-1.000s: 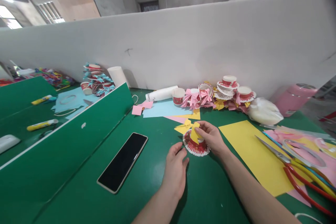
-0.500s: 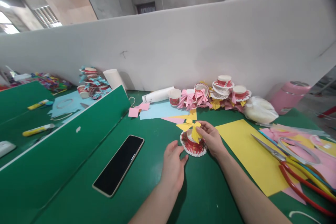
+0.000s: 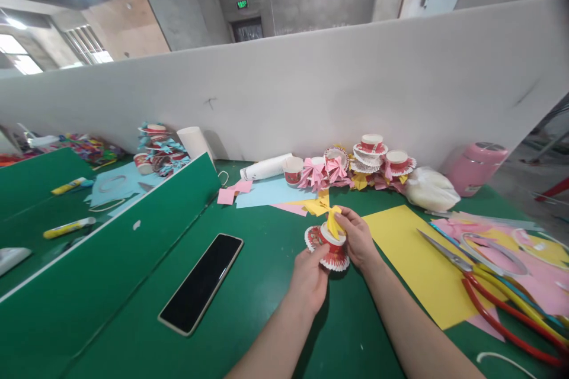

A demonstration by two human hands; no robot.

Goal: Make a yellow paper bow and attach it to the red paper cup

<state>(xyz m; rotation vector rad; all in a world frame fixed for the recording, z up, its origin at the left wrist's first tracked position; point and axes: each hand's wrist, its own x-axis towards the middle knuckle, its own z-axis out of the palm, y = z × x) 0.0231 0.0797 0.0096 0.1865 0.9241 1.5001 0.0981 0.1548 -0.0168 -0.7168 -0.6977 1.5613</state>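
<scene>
My left hand (image 3: 310, 279) is closed on the near left side of a red-and-white paper cup (image 3: 335, 260), its thumb on the cup wall. The cup is cut into a flared, fringed brim, like a small hat. My right hand (image 3: 359, 238) pinches a yellow folded-paper bow (image 3: 333, 224) between thumb and fingers. The bow sits against the cup's pale upper rim; whether it is stuck there I cannot tell. My right fingers partly hide the cup's right side.
A phone (image 3: 202, 284) lies at left beside a green divider (image 3: 111, 249). Yellow paper (image 3: 406, 266) and red-handled scissors (image 3: 462, 263) are on the right. Decorated cups (image 3: 371, 157), a plain cup (image 3: 293, 172), a plastic bag (image 3: 431, 189) and a pink flask (image 3: 475, 169) line the back.
My left hand has moved from beside the brim to grip the cup, which is now tilted. My right hand still holds the yellow bow near the cup's rim.
</scene>
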